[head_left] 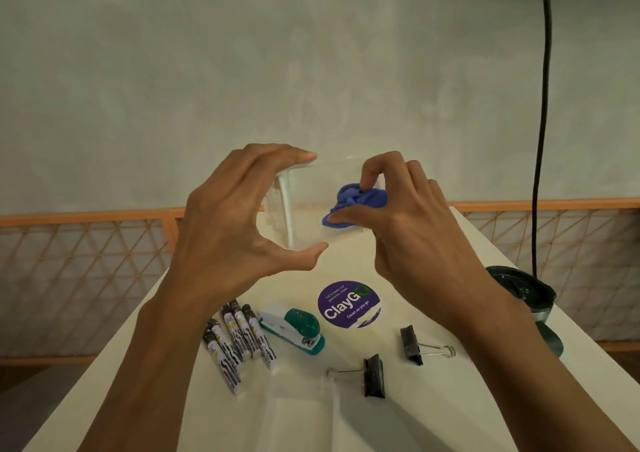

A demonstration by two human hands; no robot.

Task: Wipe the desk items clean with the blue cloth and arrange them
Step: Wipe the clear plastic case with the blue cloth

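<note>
The left hand (235,216) is clamped on a clear box (308,205), fingers over its top and thumb beneath. Just beside it, the right hand (415,223) pinches the bunched blue cloth (356,202) against the box's wall. I'd hold the box steady and sweep the cloth right into the corners; markers (239,340), stapler (298,330) and clips (375,375) lie below both hands.
</note>
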